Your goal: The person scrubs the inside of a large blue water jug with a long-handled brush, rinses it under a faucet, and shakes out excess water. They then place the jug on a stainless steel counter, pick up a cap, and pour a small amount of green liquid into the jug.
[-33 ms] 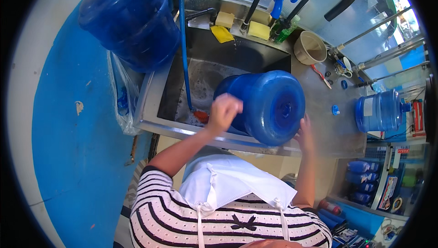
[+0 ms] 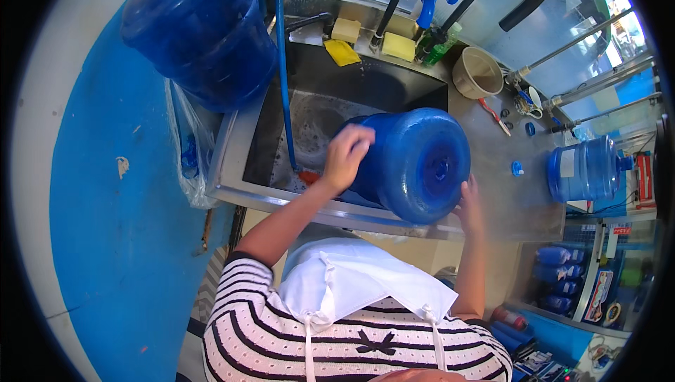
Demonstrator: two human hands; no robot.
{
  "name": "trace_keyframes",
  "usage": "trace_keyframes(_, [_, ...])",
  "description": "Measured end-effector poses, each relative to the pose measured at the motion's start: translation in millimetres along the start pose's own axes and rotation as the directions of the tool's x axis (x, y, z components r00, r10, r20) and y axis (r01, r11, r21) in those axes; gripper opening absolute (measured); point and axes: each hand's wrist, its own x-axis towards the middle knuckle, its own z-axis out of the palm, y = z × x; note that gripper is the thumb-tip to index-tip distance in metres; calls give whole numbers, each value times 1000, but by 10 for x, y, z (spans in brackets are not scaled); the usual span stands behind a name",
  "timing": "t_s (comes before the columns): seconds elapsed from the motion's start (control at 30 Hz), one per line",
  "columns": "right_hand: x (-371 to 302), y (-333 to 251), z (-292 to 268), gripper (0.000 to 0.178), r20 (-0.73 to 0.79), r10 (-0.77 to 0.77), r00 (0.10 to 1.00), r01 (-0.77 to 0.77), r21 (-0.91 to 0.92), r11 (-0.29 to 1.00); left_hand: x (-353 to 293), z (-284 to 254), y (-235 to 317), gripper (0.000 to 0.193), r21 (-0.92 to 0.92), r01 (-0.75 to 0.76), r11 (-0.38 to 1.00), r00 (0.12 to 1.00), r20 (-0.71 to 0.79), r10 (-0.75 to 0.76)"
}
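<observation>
Over sink (image 2: pixel 264 118) front rim: big blue water jug (image 2: pixel 415 164) lies on side, base toward person. Left hand (image 2: pixel 346 153) curled, pressing jug's wet side; right hand (image 2: pixel 470 203) flat, fingers spread on base. Risk: soapy surface, jug slips, rolls off rim.

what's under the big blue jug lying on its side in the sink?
Under the blue jug: sink front rim, soapy water beside it. Basin floor directly beneath is hidden. Left hand and right hand steady it.
</observation>
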Motion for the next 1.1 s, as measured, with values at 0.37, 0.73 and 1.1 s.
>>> trace_keyframes(0.37, [-2, 172, -83, 88, -86, 110, 990, -106, 53, 993, -735, 133, 134, 47, 147, -15, 989, 950, 312, -32])
trace_keyframes(0.73, [129, 62, -63, 80, -10, -9, 1000, 9, 23, 1000, 538, 408, -439, 55, -96, 104, 990, 969, 234, -79])
trace_keyframes(1.1, [322, -382, 593, 76, -21, -325, 945, 326, 62, 943, -12, 86, -130, 79, -215, 140, 967, 990, 22, -138])
